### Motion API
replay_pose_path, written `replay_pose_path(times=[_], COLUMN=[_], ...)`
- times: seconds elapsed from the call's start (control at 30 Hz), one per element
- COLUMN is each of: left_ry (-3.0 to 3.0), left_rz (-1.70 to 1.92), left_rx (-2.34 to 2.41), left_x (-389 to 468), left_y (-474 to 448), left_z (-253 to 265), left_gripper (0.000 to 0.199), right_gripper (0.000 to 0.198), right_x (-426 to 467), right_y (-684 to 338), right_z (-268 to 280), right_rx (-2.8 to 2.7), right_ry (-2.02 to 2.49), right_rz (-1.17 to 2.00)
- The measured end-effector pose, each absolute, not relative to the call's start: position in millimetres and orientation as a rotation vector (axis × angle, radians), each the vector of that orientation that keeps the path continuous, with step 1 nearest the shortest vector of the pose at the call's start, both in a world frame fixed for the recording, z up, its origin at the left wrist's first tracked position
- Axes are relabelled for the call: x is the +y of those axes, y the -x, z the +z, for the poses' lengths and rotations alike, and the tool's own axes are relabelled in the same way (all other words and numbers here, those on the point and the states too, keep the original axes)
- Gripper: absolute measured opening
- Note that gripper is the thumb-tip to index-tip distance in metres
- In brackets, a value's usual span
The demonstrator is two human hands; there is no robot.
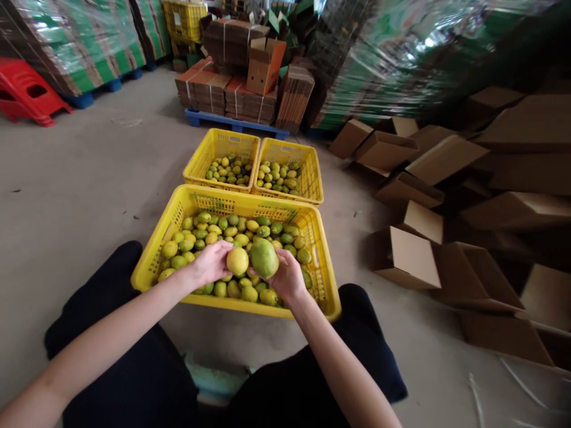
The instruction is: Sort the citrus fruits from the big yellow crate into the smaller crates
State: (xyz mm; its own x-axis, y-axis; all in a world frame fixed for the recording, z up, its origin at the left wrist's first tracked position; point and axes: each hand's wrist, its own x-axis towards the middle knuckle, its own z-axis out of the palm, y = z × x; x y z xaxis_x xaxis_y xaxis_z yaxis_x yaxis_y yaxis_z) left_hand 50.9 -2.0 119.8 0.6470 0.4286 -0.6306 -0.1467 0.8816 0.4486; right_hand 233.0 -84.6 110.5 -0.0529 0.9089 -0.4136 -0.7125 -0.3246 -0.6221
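Observation:
My left hand [213, 261] is closed around a yellow lemon [237, 261]. Close beside it, my right hand [288, 274] grips a larger green lemon [264, 258]. Both fruits are held up above a big yellow plastic crate [149, 252] that stands between my knees. Inside that crate lies a layer of many green and yellow lemons [233, 289]. The fingers of both hands are partly hidden behind the fruit.
Two smaller yellow crates, left [191, 172] and right [317, 178], hold more lemons just beyond. Open cardboard boxes [413, 258] are heaped at the right. Flattened cartons [209, 95] sit on a blue pallet [236, 125]. A red stool [31, 89] stands far left, near wrapped pallets [89, 44].

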Motion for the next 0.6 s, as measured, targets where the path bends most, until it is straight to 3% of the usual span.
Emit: replay_pose_path(times=[0.4,0.6], left_ry=[-0.320,-0.253], left_rz=[0.548,0.534], left_rx=[0.747,0.842], left_x=[-13.6,-15.0], left_y=[-56.4,-55.8], left_z=[135.9,138.8], left_gripper=[0.012,0.032], right_gripper=[0.033,0.024], right_x=[-85.8,-79.3], right_y=[-239.1,-241.3], right_z=[103.9,98.4], right_rx=[-0.143,-0.156], right_ry=[0.896,0.923], right_rz=[1.685,1.567])
